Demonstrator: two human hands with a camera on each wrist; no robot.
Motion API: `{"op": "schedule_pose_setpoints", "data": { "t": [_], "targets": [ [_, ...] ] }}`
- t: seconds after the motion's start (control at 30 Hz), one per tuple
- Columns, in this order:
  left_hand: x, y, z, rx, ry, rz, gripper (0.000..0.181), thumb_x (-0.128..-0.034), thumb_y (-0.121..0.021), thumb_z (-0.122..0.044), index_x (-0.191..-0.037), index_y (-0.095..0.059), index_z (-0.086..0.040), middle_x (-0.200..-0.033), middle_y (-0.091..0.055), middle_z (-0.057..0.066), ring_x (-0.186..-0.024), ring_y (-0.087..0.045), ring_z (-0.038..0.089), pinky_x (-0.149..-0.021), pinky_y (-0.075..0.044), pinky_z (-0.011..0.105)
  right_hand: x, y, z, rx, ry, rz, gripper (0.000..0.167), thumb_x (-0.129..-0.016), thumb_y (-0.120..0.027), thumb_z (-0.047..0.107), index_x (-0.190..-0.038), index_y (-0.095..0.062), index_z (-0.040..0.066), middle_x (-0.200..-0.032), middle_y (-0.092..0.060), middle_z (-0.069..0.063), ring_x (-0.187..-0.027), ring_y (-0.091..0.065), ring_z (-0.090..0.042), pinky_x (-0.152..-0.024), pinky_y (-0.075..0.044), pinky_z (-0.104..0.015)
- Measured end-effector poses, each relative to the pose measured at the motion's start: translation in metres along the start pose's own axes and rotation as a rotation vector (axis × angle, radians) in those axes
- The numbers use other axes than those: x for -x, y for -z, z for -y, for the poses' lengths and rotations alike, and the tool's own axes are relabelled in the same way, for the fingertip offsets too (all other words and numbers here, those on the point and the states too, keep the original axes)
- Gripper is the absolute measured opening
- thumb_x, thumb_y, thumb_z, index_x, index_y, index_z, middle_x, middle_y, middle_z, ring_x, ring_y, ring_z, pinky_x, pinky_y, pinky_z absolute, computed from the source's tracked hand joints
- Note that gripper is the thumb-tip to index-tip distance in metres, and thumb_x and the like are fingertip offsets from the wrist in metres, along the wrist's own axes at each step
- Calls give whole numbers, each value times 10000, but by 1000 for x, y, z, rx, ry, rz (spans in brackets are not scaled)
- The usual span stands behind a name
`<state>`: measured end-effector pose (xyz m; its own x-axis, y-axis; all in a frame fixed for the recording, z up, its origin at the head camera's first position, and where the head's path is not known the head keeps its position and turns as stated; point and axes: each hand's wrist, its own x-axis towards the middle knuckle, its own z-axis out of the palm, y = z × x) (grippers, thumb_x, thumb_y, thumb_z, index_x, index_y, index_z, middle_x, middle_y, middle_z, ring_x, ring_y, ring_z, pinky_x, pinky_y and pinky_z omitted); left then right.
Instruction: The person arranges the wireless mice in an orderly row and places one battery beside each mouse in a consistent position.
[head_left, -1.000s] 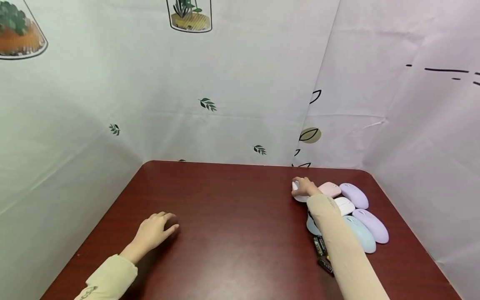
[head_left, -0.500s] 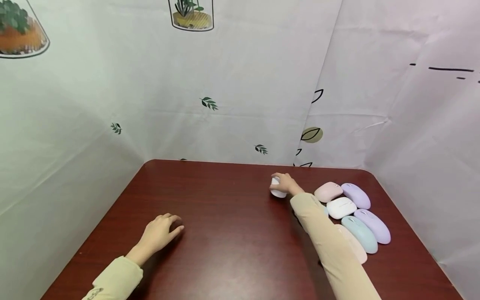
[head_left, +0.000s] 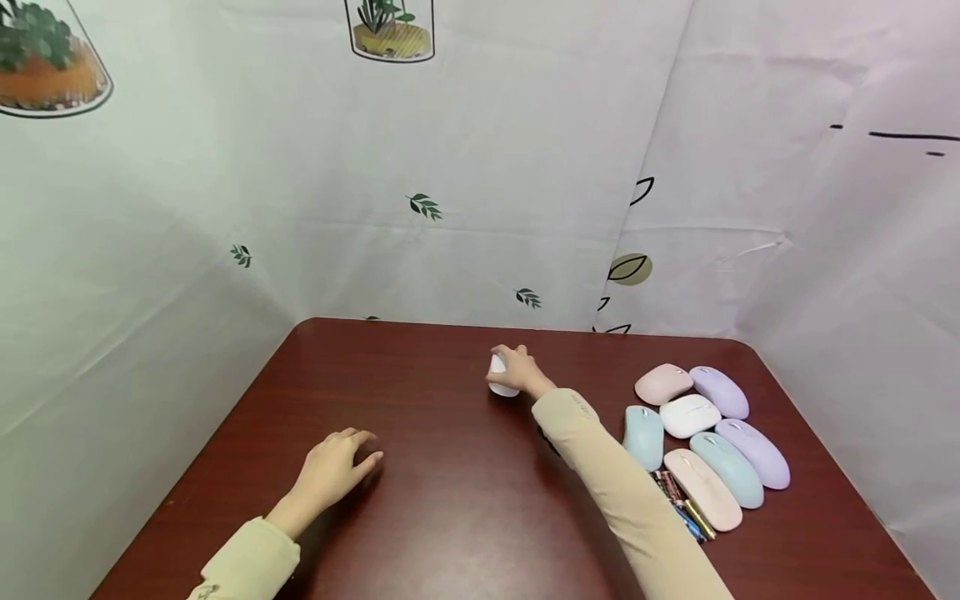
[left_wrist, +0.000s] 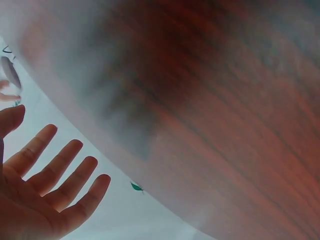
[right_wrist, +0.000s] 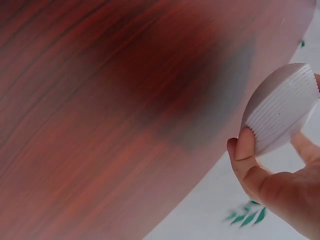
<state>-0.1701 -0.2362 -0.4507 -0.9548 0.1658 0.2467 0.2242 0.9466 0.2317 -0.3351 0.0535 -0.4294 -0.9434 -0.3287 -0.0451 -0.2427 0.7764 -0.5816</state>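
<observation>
Over the far middle of the brown table (head_left: 442,475), my right hand (head_left: 525,375) grips a white computer mouse (head_left: 501,382) between thumb and fingers. The right wrist view shows a ribbed side on this mouse (right_wrist: 285,110), with the thumb pressed against its edge. The mouse is held tilted, apart from the other mice. At the table's left side my left hand (head_left: 333,465) holds nothing; in the left wrist view its fingers (left_wrist: 67,155) are spread and relaxed. Whether that hand touches the tabletop I cannot tell.
On the right lie several mice: pink (head_left: 663,384), white (head_left: 690,415), light blue (head_left: 643,437), purple (head_left: 753,452) and beige (head_left: 703,489). Several batteries (head_left: 686,508) lie beside them, partly hidden by the right sleeve. A patterned white cloth (head_left: 480,167) surrounds the table's far sides.
My right hand has carried the white mouse leftward, away from the group of mice. Its sleeve uncovers more mice and batteries. The left hand stays nearly in place as the view shifts slightly.
</observation>
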Motion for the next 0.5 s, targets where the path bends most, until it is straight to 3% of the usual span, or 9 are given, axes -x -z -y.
{"op": "schedule_pose_setpoints", "data": {
  "t": [0.2, 0.5],
  "targets": [
    [0, 7, -14, 15, -2, -16, 283, -833, -692, -294, -1039, -691, -100, -1017, -678, 93, -943, -636, 308, -756, -508, 474, -12, -27, 37, -23, 34, 7, 582, -843, -674, 268, -1357, -476, 80, -1260, -407, -274, -1061, -465, -416, -843, -478, -483],
    [1, 7, -43, 56, -45, -26, 251, -817, -710, -285, -1003, -705, -116, -961, -684, 43, -895, -645, 264, -717, -514, 425, -18, -68, 90, 96, 26, 16, 589, -819, -712, 331, -1339, -511, 141, -1251, -428, -230, -1060, -504, -383, -803, -499, -418]
  ]
}}
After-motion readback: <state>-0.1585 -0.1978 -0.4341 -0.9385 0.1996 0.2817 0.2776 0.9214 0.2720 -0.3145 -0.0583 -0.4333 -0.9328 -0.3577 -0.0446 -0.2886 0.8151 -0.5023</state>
